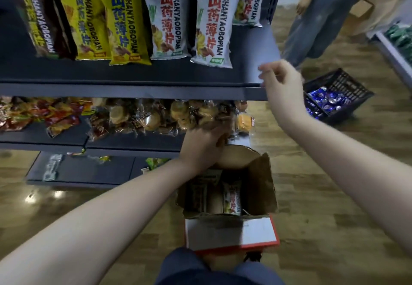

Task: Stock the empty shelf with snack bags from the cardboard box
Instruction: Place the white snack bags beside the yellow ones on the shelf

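An open cardboard box (263, 186) stands on the floor below me with several snack bags (231, 197) upright inside. The dark top shelf (133, 75) carries white snack bags (211, 26), yellow bags (120, 23) and a brown bag (42, 19) lying in a row. My left hand (200, 146) is low, above the box's far flap, fingers curled near the wrapped pastries; whether it grips anything is not clear. My right hand (281, 81) hovers at the right end of the top shelf's front edge, fingers loosely apart and empty.
The middle shelf holds wrapped pastries (156, 115) and red snack packs (33, 115). A black crate (338, 97) with blue packets sits on the wooden floor to the right. A person in jeans (318, 19) stands behind it. A white shelf (394, 50) is at far right.
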Action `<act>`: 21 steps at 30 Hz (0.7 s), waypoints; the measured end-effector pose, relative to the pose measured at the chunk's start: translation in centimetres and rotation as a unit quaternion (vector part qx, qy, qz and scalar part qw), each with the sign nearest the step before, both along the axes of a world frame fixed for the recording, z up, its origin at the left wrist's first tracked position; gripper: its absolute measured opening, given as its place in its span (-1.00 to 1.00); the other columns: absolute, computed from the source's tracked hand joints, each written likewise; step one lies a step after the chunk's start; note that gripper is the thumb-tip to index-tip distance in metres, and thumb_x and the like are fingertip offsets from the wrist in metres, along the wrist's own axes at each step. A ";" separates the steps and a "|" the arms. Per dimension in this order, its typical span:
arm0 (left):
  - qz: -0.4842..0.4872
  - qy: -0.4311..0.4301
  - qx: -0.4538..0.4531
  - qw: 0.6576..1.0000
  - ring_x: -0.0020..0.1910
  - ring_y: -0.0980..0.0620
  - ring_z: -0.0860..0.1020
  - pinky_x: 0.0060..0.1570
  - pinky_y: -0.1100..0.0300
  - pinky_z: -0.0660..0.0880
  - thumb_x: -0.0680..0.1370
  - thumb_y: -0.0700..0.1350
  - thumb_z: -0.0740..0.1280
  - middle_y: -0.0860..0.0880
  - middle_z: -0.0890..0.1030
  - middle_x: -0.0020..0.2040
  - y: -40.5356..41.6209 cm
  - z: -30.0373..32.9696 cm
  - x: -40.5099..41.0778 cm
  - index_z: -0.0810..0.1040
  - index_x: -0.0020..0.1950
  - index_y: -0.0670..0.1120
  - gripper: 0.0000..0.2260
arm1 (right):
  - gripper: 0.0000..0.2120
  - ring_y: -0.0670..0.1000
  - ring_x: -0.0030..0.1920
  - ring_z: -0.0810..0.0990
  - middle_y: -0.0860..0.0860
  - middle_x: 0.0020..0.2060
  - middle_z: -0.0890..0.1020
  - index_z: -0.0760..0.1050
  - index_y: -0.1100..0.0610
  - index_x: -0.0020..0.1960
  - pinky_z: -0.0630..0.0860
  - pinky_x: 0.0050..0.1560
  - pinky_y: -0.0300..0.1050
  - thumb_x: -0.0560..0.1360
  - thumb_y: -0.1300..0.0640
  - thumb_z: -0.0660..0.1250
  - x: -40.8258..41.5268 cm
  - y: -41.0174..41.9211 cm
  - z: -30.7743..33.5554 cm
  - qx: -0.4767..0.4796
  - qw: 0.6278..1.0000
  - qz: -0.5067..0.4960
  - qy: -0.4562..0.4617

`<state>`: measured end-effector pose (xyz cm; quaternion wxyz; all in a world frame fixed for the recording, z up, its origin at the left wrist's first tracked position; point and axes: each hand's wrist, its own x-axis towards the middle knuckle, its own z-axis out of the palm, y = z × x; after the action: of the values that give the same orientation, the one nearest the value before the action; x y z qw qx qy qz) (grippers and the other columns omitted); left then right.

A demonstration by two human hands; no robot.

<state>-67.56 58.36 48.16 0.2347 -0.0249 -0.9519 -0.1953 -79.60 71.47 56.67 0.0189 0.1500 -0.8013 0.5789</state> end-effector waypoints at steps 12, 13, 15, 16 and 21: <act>0.023 -0.470 0.088 0.878 0.22 -0.04 0.49 0.00 0.17 0.39 0.62 -0.12 0.05 0.02 0.48 0.32 0.0 -7.3 4.4 0.45 0.31 0.08 -0.68 | -0.85 0.00 -0.21 0.55 0.10 -0.15 0.60 0.52 0.13 0.03 0.55 -0.17 -0.04 0.59 0.11 0.20 8.6 2.9 -17.2 0.234 0.897 0.167 -0.336; 0.029 -0.494 0.105 0.863 0.20 -0.04 0.50 -0.02 0.18 0.39 0.62 -0.11 0.04 0.01 0.47 0.32 0.2 -8.2 4.3 0.43 0.32 0.08 -0.67 | -0.82 0.03 -0.17 0.56 0.13 -0.12 0.60 0.51 0.16 0.08 0.57 -0.10 0.02 0.59 0.11 0.19 8.7 2.8 -18.3 0.260 0.878 0.184 -0.358; 0.035 -0.541 0.130 0.830 0.18 -0.04 0.51 -0.02 0.18 0.41 0.60 -0.12 0.07 -0.04 0.48 0.31 0.4 -10.1 4.0 0.39 0.37 0.05 -0.65 | -0.76 0.09 -0.10 0.56 0.20 -0.05 0.60 0.48 0.22 0.16 0.58 -0.11 -0.01 0.59 0.12 0.19 8.9 2.6 -20.1 0.291 0.849 0.203 -0.392; 0.033 -0.562 0.135 0.816 0.18 -0.05 0.51 0.01 0.16 0.42 0.59 -0.13 0.10 -0.05 0.48 0.30 0.7 -11.0 3.9 0.38 0.37 0.02 -0.65 | -0.74 0.10 -0.07 0.57 0.25 0.00 0.60 0.47 0.24 0.18 0.56 -0.20 -0.14 0.59 0.12 0.19 8.8 2.4 -20.9 0.306 0.840 0.208 -0.398; 0.036 -0.616 0.143 0.774 0.03 -0.13 0.53 0.03 0.01 0.49 0.54 -0.15 0.21 -0.11 0.55 0.05 1.4 -15.9 3.7 0.47 0.07 -0.10 -0.87 | -0.65 0.02 -0.09 0.50 0.16 0.16 0.54 0.39 0.25 0.34 0.36 -0.41 -0.38 0.60 0.14 0.17 7.7 1.8 -25.6 0.356 0.816 0.230 -0.393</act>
<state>-63.87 59.76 32.28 -0.3943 0.1688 -0.8541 -0.2942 -71.89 73.26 31.08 -0.4862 0.0862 -0.8326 0.2508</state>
